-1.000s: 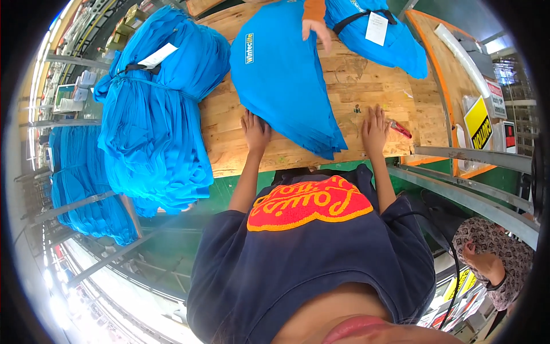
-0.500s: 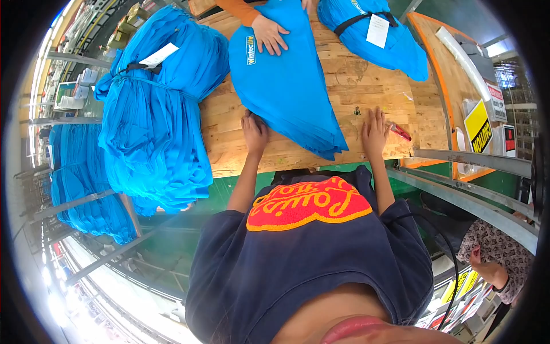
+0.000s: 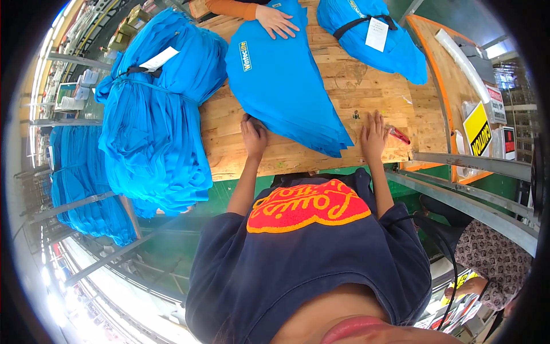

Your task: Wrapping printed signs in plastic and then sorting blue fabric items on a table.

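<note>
A stack of blue cut fabric panels [image 3: 281, 80] lies on the wooden table [image 3: 366, 86], layered edges fanned at its near pointed end. My left hand [image 3: 254, 137] rests on the tabletop beside the stack's left edge, fingers stretched forward and the fingertips close against the cloth. Flat on the wood to the right of the point lies my right hand [image 3: 374, 137], fingers extended, holding nothing. Just beyond it is a small red hand tool [image 3: 399, 135], its exact kind unclear. Across the table, a co-worker's hand [image 3: 276, 22] in an orange sleeve presses on the stack's far part.
A large tied bundle of blue fabric [image 3: 154, 114] stands at the left, with another blue bundle [image 3: 86, 183] lower behind it. A strapped blue bundle [image 3: 375, 37] with a white tag sits far right. Metal rails [image 3: 475, 163] and another person [image 3: 495, 258] are at the right.
The fabric stack has turned slightly, its near point shifting right. The co-worker's hand has slid right and farther away. My hands stay almost in place. The person at right has moved an arm.
</note>
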Demonstrator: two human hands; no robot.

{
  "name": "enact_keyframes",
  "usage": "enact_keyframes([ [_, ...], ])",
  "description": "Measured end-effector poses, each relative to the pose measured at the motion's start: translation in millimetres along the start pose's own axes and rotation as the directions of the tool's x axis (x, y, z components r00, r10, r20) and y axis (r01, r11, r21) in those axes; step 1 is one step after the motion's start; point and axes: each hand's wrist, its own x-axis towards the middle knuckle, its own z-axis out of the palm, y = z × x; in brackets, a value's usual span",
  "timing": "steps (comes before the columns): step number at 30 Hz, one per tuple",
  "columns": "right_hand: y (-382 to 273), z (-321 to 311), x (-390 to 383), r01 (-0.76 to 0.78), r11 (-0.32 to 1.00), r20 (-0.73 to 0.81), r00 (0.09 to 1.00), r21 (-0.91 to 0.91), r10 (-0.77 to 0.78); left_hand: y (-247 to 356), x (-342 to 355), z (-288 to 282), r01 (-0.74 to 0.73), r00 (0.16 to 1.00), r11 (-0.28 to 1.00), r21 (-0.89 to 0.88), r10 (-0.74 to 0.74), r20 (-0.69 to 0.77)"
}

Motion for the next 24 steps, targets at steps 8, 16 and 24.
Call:
enact_keyframes([
  [8, -0.2, -2.5, -2.5, -0.012, 1.0, 0.002, 1.0, 0.011, 0.012, 11.8, 2.8, -5.4, -0.013, 0.999, 1.0, -0.017, 0.013, -0.029],
  [16, 2.2, -1.9, -1.5, -0.012, 1.0, -0.004, 1.0, 0.023, 0.012, 72.5, 74.5, -22.7, 0.005, 0.95, 0.984, -0.181, -0.061, -0.305],
  [24, -4.1, -6.2, -1.0, 0.006, 0.999, -0.008, 1.0, 0.051, -0.006, 136.9, 141.7, 14.3, -0.235, 0.972, 0.93, 0.281, 0.234, 0.039],
])
